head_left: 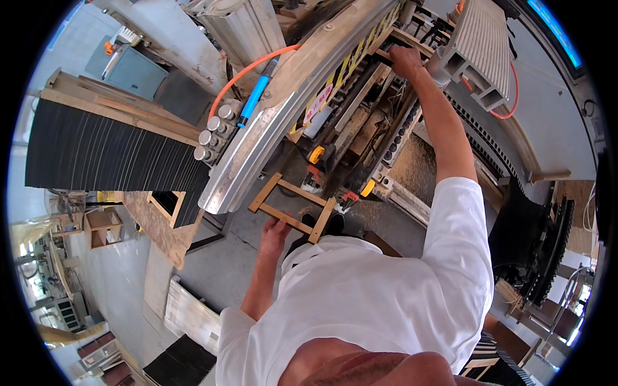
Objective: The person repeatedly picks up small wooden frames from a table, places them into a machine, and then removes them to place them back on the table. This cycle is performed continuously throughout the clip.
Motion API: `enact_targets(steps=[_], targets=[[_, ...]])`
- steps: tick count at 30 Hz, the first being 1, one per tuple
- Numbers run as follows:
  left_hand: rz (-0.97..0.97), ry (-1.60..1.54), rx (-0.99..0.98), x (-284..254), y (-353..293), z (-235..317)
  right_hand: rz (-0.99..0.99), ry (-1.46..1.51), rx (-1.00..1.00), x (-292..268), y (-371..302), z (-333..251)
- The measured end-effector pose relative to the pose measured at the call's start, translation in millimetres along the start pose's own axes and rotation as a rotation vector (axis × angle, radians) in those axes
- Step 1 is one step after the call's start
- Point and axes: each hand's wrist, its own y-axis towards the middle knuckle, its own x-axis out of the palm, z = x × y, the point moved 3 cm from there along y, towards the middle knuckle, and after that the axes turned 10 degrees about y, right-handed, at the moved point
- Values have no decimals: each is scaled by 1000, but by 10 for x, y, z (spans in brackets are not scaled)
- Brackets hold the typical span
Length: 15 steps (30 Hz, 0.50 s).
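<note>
My left hand (pixel 275 235) is closed round the near bar of a small wooden frame (pixel 288 220). This frame is held out low in front of my body, its bars joined into an open rectangle with projecting ends. My right arm stretches far forward over a long machine. There my right hand (pixel 407 62) has its fingers curled on a second wooden frame (pixel 412 42) at the machine's far end; the fingertips are partly hidden. Between the hands lie the machine's rails, with a yellow-and-black clamp (pixel 316 154) and an orange-tipped clamp (pixel 349 195) at the near end.
A curved metal beam (pixel 257 141) carries a blue cylinder (pixel 253 101), an orange hose (pixel 241 74) and round metal knobs (pixel 212 137). At left stands a big stack of black panels (pixel 109 145). A ribbed aluminium housing (pixel 479 55) overhangs at right. Sawdust (pixel 412 161) covers the machine bed.
</note>
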Motion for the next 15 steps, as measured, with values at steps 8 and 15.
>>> enact_targets(steps=[8, 15], targets=[[138, -24, -1, -55, -156, -125, -88, 390, 212, -814, -9, -402], [144, 4, -8, -42, -192, -91, -129, 372, 212, -961, 3, -406]])
